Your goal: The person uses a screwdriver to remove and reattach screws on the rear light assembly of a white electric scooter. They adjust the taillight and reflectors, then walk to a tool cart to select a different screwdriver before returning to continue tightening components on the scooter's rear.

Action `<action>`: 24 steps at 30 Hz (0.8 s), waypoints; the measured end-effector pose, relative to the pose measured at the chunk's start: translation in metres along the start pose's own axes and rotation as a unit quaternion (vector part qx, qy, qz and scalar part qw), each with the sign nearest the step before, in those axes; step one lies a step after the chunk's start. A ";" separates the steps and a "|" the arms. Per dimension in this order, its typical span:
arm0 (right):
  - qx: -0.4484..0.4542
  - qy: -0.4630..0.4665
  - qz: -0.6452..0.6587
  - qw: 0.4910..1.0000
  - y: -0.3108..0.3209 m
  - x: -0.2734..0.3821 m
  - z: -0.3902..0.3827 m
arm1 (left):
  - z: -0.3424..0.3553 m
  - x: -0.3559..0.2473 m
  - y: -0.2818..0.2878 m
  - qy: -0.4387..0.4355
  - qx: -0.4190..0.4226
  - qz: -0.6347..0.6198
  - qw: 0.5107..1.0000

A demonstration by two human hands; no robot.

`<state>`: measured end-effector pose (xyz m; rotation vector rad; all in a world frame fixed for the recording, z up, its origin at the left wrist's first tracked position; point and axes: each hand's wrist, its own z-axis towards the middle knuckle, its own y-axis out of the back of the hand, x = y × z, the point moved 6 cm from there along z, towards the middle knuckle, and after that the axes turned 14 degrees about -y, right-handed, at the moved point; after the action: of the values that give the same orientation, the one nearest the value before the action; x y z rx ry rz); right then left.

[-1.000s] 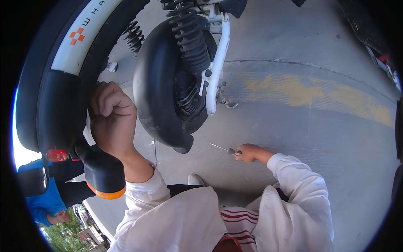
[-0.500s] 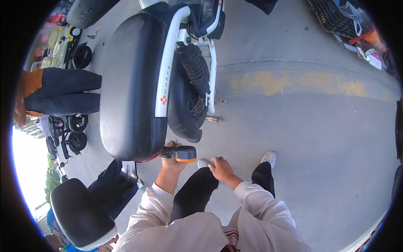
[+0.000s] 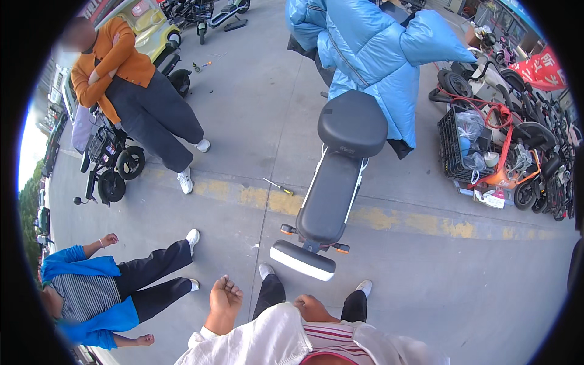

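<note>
I look down on a black-seated electric scooter (image 3: 340,182) from behind; its white rear fender (image 3: 302,260) is just ahead of my feet. My left hand (image 3: 225,298) hovers a little left of the fender with its fingers loosely curled and nothing in it. My right hand (image 3: 313,307) is pulled in at my waist with its back toward the camera, so what is inside it is hidden. A screwdriver (image 3: 278,187) lies on the concrete left of the scooter.
A person in a blue puffy jacket (image 3: 377,55) stands at the scooter's front. A person in orange (image 3: 109,67) stands at the far left by a small scooter (image 3: 112,164); another in blue (image 3: 91,286) is at the lower left. Parked scooters and a black crate (image 3: 462,146) fill the right.
The view rose from low beside the rear wheel to high behind the scooter. My left hand let go of the scooter's rear, and my right hand drew in to my waist.
</note>
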<state>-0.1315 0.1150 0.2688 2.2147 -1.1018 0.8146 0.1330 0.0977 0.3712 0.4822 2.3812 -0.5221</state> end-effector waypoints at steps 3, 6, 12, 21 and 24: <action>0.018 -0.044 -0.019 0.999 -0.049 0.082 0.027 | 0.030 -0.084 0.013 -0.002 0.026 -0.055 0.998; 0.031 0.016 -0.016 0.999 -0.099 0.174 0.067 | 0.054 -0.200 0.016 -0.062 0.048 -0.099 0.992; 0.016 0.166 -0.023 0.986 -0.092 0.390 0.107 | 0.111 -0.397 0.000 -0.221 0.093 -0.156 0.958; -0.328 0.071 0.096 0.937 0.094 0.447 0.192 | 0.208 -0.492 -0.261 -0.110 0.288 -0.140 0.941; -0.468 0.073 0.145 0.869 0.153 0.468 0.262 | 0.250 -0.551 -0.344 -0.116 0.361 -0.152 0.913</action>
<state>0.0414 -0.3819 0.4534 1.1749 -1.3786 0.3939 0.5013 -0.4290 0.6388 0.3265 1.9796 -1.5363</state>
